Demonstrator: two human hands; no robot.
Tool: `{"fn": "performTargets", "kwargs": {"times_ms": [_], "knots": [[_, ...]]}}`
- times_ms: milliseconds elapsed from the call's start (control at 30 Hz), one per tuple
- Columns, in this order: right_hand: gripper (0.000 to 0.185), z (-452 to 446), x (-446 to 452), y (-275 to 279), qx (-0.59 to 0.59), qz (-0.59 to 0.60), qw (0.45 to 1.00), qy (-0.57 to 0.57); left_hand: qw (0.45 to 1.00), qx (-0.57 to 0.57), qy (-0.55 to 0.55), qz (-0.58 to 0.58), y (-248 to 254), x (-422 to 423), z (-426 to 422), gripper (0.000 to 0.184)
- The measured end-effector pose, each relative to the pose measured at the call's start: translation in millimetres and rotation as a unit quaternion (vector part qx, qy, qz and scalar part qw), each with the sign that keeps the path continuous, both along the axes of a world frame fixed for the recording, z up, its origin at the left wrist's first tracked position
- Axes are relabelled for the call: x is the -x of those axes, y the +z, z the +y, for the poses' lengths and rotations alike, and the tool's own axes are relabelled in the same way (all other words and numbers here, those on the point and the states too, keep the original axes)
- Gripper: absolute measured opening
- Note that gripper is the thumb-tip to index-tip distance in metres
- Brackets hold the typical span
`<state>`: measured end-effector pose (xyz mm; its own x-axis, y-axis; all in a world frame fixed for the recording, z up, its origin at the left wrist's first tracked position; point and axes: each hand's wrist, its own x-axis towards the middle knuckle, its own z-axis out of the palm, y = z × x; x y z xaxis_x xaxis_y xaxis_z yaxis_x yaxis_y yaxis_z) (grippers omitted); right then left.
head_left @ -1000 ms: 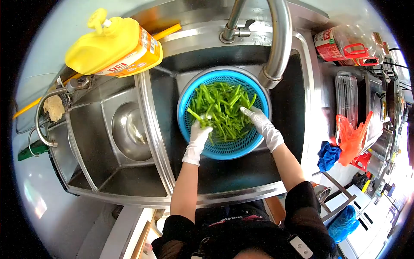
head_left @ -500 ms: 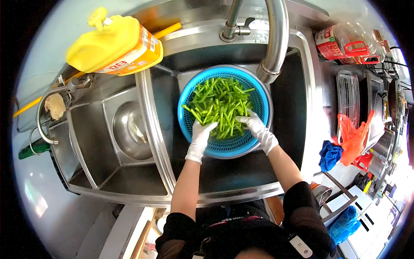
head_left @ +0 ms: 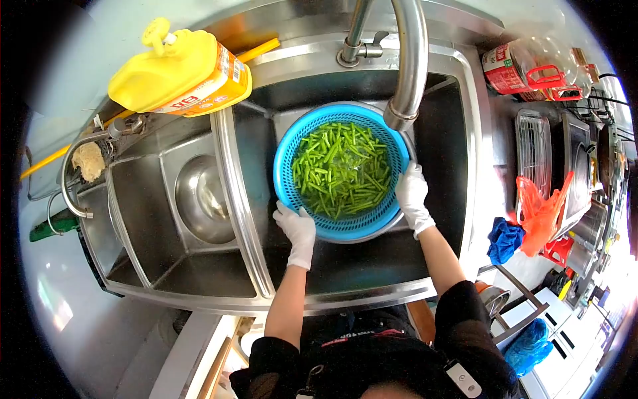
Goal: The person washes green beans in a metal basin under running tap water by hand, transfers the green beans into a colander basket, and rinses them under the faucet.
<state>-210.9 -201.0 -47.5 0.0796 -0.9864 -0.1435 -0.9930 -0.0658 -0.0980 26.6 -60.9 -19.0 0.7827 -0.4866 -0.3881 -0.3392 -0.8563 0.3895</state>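
A blue plastic colander (head_left: 284, 141) sits inside a round metal basin (head_left: 359, 240) in the large sink. Cut lengths of green vegetable (head_left: 341, 166), thin like beans or stems, lie in it in water. My left hand (head_left: 297, 233), in a white glove, grips the colander's rim at the lower left. On the right side of the rim, my gloved right hand (head_left: 413, 197) is closed on the edge. Some fingers of both hands are hidden beyond the rim.
A curved metal faucet (head_left: 411, 73) hangs over the colander's upper right edge. Left of the sink divider (head_left: 240, 206) is a smaller basin holding a metal bowl (head_left: 205, 199). A yellow detergent jug (head_left: 179, 73) stands behind; a red plastic bag (head_left: 539, 213) lies right.
Both hands have left the green pieces and moved outward to the colander's rim. The pieces, heaped between the hands before, now lie spread and lower in the water.
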Motion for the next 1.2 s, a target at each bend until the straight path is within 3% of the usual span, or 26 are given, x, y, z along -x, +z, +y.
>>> {"fn": "performTargets", "kwargs": {"times_ms": [67, 200, 233, 333, 467, 567, 633, 667, 767, 867, 900, 1033, 1067, 1133, 1167, 1200], "knots": [[0.030, -11, 2, 7, 0.029, -0.019, 0.999, 0.015, 0.999, -0.007, 0.041, 0.008, -2, -4, -9, 0.062], [0.021, 0, 5, -9, 0.058, 0.008, 0.998, 0.013, 1.000, 0.001, -0.009, -0.023, 2, -1, 4, 0.051], [0.020, 4, 5, -10, 0.065, 0.019, 0.998, 0.008, 1.000, -0.005, -0.009, -0.026, 8, -2, 2, 0.041], [0.017, 10, 7, -7, 0.014, 0.020, 0.999, -0.029, 0.999, -0.051, 0.002, 0.000, 6, -7, 4, 0.033], [0.026, -11, -5, -10, -0.027, -0.023, 0.995, -0.098, 0.998, -0.026, -0.021, -0.055, -12, -14, -8, 0.034], [0.031, -1, 5, -1, -0.053, -0.118, 0.980, -0.148, 0.997, -0.021, -0.035, -0.061, -12, -13, -5, 0.038], [0.036, 7, 14, 4, -0.086, -0.196, 0.958, -0.193, 0.998, -0.025, -0.033, -0.037, -6, -14, 2, 0.042], [0.030, 10, 20, 5, -0.143, -0.297, 0.905, -0.268, 0.999, -0.026, -0.022, -0.026, -3, -13, 5, 0.042], [0.018, 16, 24, 14, -0.111, -0.431, 0.857, -0.260, 0.999, 0.003, 0.021, 0.041, 9, -17, 8, 0.040], [0.016, 20, 29, 53, -0.111, -0.507, 0.818, -0.249, 0.978, 0.041, 0.028, 0.200, -22, -40, 27, 0.035], [0.016, 24, 33, 63, -0.111, -0.521, 0.809, -0.251, 0.980, 0.076, 0.012, 0.182, -31, -39, 36, 0.032], [0.016, 41, 42, 102, -0.114, -0.570, 0.771, -0.260, 0.949, 0.174, 0.039, 0.258, 8, -36, 50, 0.029], [0.016, 44, 46, 111, -0.110, -0.581, 0.764, -0.259, 0.935, 0.161, 0.038, 0.313, 43, -34, 45, 0.029], [0.013, 50, 56, 125, -0.118, -0.576, 0.772, -0.242, 0.925, 0.210, 0.099, 0.302, 61, -30, 51, 0.029], [0.011, 51, 54, 142, -0.118, -0.588, 0.764, -0.239, 0.890, 0.252, 0.131, 0.356, 87, -27, 53, 0.026], [0.010, 53, 50, 161, -0.113, -0.612, 0.742, -0.249, 0.892, 0.265, 0.113, 0.348, 88, -32, 59, 0.023]]}}
